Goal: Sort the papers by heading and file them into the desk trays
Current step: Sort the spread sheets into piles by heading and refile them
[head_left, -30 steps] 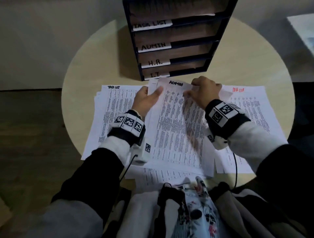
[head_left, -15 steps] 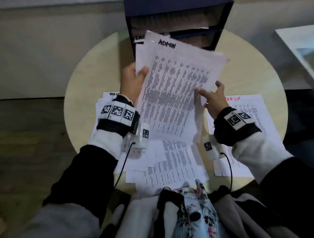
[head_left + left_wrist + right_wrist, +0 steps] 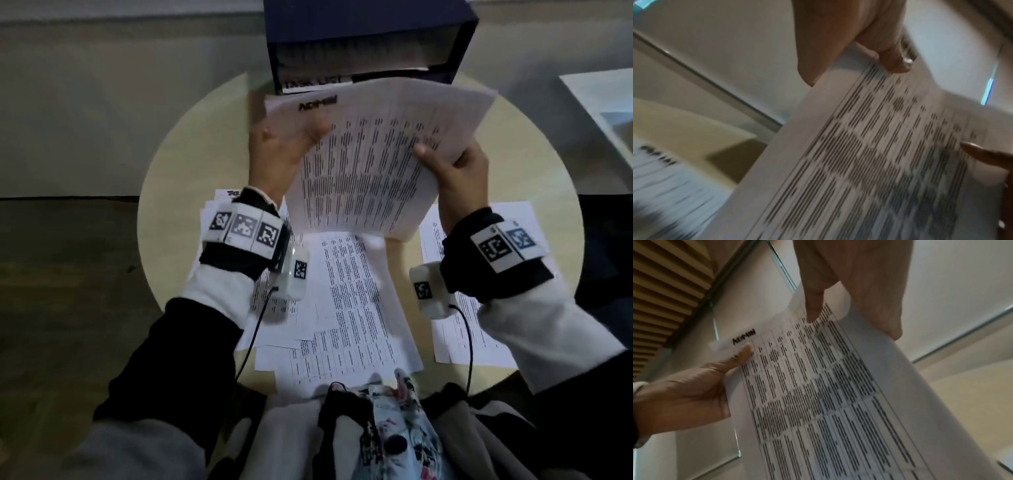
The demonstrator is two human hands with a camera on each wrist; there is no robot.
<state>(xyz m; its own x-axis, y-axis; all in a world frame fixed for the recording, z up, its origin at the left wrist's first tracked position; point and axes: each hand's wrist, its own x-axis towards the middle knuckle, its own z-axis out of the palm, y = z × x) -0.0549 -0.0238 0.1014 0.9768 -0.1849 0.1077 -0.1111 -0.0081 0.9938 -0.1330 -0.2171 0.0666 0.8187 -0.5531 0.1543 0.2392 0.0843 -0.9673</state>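
Both the left hand (image 3: 284, 154) and right hand (image 3: 459, 171) pinch the ADMIN sheets (image 3: 370, 161) in their fingers, raised before the far trays (image 3: 370, 41); the limp stack could buckle against a tray lip.

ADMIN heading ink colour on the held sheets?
Black, handwritten on the ADMIN sheets; clearest in the right wrist view.

"ADMIN" heads the raised sheet (image 3: 370, 164); behind it, the tray label (image 3: 315, 84) reads "TASK LIST" (blurred, barely legible).
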